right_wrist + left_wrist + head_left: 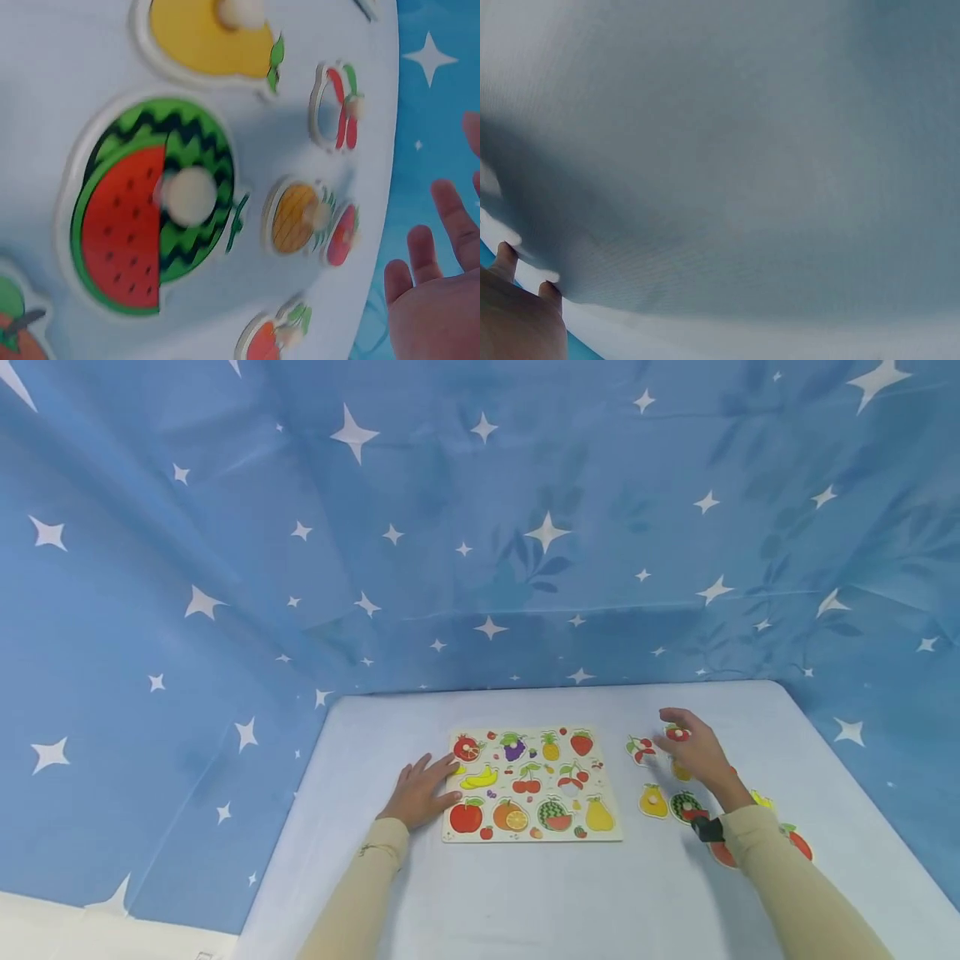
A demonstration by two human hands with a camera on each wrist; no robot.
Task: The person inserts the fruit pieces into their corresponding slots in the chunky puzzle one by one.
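A fruit puzzle board [491,837] lies on the table, with my left hand [420,793] at its left edge, fingers spread and fingertips touching it. In the left wrist view only part of that hand [517,322] shows. My right hand [696,752] is above loose knobbed pieces, fingers apart, holding nothing. Near it are a cherry piece [640,749], a strawberry piece [678,733] and a pineapple piece [681,771], partly covered. The right wrist view shows a watermelon piece [120,232] and a pear piece [195,45] with wooden knobs, and the right hand's fingers [454,217] past them.
Under the right forearm lie a banana piece [761,798], a red apple piece [800,843] and a partly hidden reddish piece [722,855]. Knobs show on the board's pomegranate [465,752] and grapes [513,752]. A blue star-patterned curtain [450,568] stands behind the white table [525,902].
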